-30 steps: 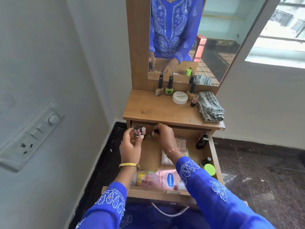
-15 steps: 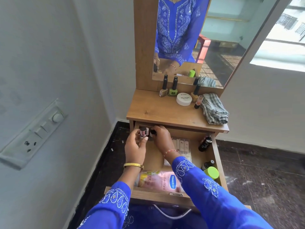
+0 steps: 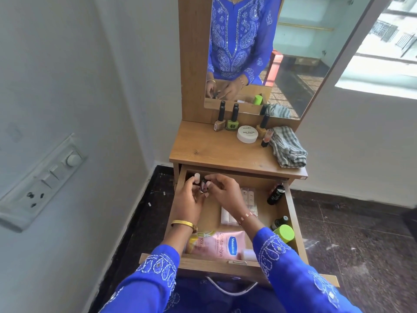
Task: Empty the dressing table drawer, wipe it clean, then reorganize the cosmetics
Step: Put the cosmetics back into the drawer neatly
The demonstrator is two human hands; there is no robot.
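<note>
Wood-grain laminate covers the open dressing table drawer [image 3: 291,213], pulled out toward the person, and it serves as the landmark here. Both hands are together over its back left corner: the left hand [image 3: 188,199] curls around small nail polish bottles [image 3: 200,182], one with a pale cap and one dark, while the right hand [image 3: 225,193] pinches at the same cluster from beside it; whether the right hand holds a bottle of its own I cannot tell. Emptying looks partly done. Above the drawer, on the wooden tabletop [image 3: 203,145], stand a beige nail polish bottle [image 3: 220,123], a green nail polish bottle [image 3: 233,122], a white round nail polish remover tub [image 3: 247,134], a mustard nail polish bottle [image 3: 262,127] and a small peach tube [image 3: 267,137]. Still inside the drawer are a pink Vaseline lotion bottle [image 3: 221,245] along the front wall, a white strip pack [image 3: 228,216] in the middle under the right wrist, a black bottle [image 3: 275,195] leaning at the right wall, and a lime-capped bottle [image 3: 284,232] with a dark bottle [image 3: 279,222] just behind it. So several things remain to lift out, and the wiping and reorganizing are not yet begun. The folded grey checked cloth [image 3: 287,150] lies on the tabletop's right edge above the drawer, ready for wiping. The tabletop overhangs the drawer's back, so the far corner is a cramped reach.
</note>
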